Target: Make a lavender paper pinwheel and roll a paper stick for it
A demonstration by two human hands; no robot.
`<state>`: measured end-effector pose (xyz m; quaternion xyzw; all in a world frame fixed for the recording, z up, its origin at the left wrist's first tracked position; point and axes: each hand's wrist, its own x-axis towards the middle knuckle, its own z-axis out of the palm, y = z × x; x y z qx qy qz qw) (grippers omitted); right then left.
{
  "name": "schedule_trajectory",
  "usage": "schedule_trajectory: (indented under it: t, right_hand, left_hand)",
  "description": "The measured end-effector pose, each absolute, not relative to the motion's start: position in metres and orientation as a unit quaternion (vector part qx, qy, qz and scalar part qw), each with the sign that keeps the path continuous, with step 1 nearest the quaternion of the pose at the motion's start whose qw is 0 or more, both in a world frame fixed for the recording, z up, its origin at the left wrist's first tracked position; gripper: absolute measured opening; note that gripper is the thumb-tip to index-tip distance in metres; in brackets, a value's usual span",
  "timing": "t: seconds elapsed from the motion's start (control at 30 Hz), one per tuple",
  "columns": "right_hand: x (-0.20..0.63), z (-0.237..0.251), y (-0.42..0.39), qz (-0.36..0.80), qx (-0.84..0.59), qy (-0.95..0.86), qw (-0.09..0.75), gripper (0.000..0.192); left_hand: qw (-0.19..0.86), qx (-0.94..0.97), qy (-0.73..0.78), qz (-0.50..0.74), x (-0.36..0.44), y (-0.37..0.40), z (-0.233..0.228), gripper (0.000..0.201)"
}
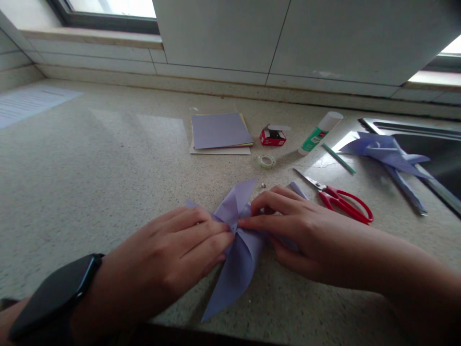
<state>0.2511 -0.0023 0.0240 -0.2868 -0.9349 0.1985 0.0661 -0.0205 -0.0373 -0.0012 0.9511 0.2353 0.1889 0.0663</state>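
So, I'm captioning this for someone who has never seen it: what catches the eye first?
Both hands, left hand and right hand, press on the centre of a lilac paper pinwheel at the near edge of the counter. Red scissors lie just right of them. Farther back sit a paper stack, a small red box and a glue stick.

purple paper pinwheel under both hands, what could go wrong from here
1. Both hands, the left hand and right hand, pinch the middle of the purple paper pinwheel; if either lets go, the folded blades may spring open.
2. The pinwheel's lowest blade reaches the counter edge, so a sleeve or wrist could crease it.
3. The red scissors lie close to the right wrist and could get nudged.
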Motion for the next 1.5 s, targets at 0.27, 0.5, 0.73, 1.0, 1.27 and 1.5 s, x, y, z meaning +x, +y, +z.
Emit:
schedule_trajectory:
  t: [0.27,0.5,0.73,1.0,1.27,1.5]
  right_hand:
    - [0.2523,0.0239,-0.0014,0.217,-0.285,-0.931,0.071,0.050]
    - [0.2515,0.0215,-0.0012,0.206,-0.277,-0.935,0.079,0.049]
    - [0.2516,0.0232,-0.0009,0.207,-0.272,-0.936,0.084,0.047]
    - [0.2514,0.0229,0.0006,0.210,-0.265,-0.937,0.090,0.048]
    - [0.2526,0.0207,-0.0018,0.192,-0.268,-0.942,0.067,0.054]
    - [0.2499,0.0213,-0.0034,0.178,-0.271,-0.945,0.050,0.047]
  left_hand:
    - [0.043,0.946,0.268,0.177,-0.0197,-0.0364,-0.0008,0.023]
    - [0.055,0.948,0.268,0.165,-0.0202,-0.0339,0.0006,0.023]
    - [0.049,0.951,0.263,0.152,-0.0186,-0.0302,0.0012,0.025]
    - [0.038,0.959,0.248,0.128,-0.0188,-0.0299,0.0013,0.026]
    - [0.045,0.961,0.244,0.126,-0.0175,-0.0288,0.0012,0.026]
    - [0.060,0.957,0.252,0.132,-0.0181,-0.0291,0.0020,0.024]
